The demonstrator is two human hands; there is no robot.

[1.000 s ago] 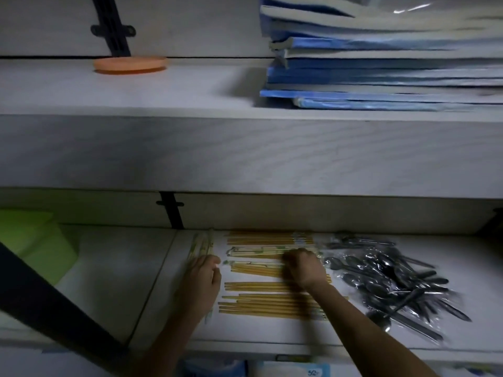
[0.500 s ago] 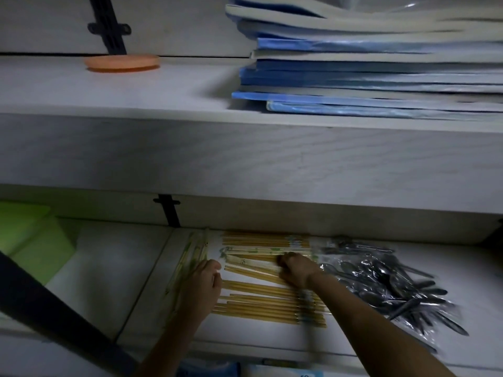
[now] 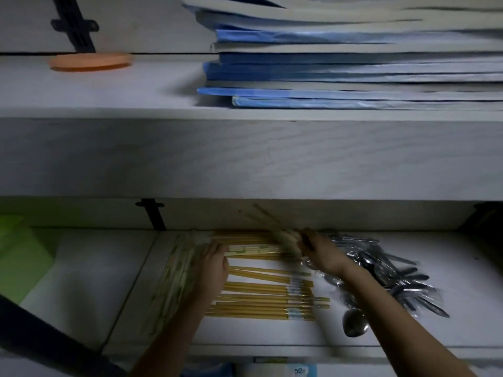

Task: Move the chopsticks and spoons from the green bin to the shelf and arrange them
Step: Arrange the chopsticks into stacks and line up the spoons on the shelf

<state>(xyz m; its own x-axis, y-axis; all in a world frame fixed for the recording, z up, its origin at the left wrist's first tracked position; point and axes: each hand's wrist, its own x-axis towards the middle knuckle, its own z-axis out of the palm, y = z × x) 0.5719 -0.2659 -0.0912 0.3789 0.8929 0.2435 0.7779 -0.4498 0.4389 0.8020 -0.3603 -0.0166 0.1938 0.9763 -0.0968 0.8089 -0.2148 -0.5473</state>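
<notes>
Several packs of yellow chopsticks (image 3: 266, 297) lie side by side on the lower shelf (image 3: 272, 338). My right hand (image 3: 322, 254) grips a pale chopstick pack (image 3: 275, 227) and tilts it up toward the back wall. My left hand (image 3: 213, 263) rests flat on the chopsticks' left ends, beside a pale wrapped chopstick pack (image 3: 177, 276) lying lengthwise. A heap of wrapped metal spoons (image 3: 392, 270) sits to the right, with one spoon bowl (image 3: 353, 325) near the front edge. The green bin (image 3: 19, 257) shows at the far left.
The upper shelf carries a stack of blue folders (image 3: 340, 69) and an orange disc (image 3: 91, 62). A black bracket (image 3: 153, 214) is fixed to the back wall. A dark bar (image 3: 40, 336) crosses the lower left corner.
My right hand has lifted a pale chopstick pack off the row and swung it up and back. My left hand has stayed on the left ends. The camera has shifted.
</notes>
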